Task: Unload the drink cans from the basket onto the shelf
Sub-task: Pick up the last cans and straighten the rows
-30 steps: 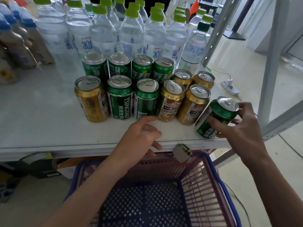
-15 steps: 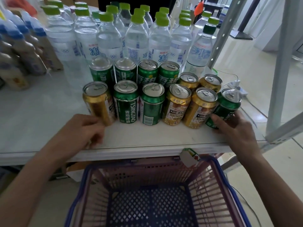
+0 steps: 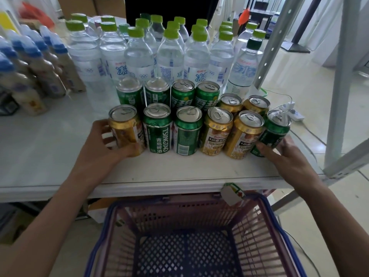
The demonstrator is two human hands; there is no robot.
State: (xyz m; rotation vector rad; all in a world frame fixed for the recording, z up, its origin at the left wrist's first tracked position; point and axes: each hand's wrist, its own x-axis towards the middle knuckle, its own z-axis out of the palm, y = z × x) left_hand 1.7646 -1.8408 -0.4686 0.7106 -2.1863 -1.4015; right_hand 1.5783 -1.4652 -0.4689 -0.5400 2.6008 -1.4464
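Note:
Two rows of green and gold drink cans stand on the white shelf (image 3: pixel 179 170). My left hand (image 3: pixel 103 140) wraps around the gold can (image 3: pixel 125 126) at the left end of the front row. My right hand (image 3: pixel 287 156) holds the lower part of the dark green can (image 3: pixel 273 130) at the right end, which leans slightly against a gold can (image 3: pixel 243 132). Below the shelf edge sits the purple basket (image 3: pixel 185 208) with blue handles; no cans show inside it.
Clear water bottles (image 3: pixel 165 52) with green caps stand behind the cans. Blue-capped bottles (image 3: pixel 36 62) crowd the shelf's left. A grey shelf upright (image 3: pixel 339 86) rises at the right, with a white power strip (image 3: pixel 293 112) on the floor beyond.
My right hand set the dark green can down at the right end of the front row. My left hand moved left from the shelf edge and closed on the gold can.

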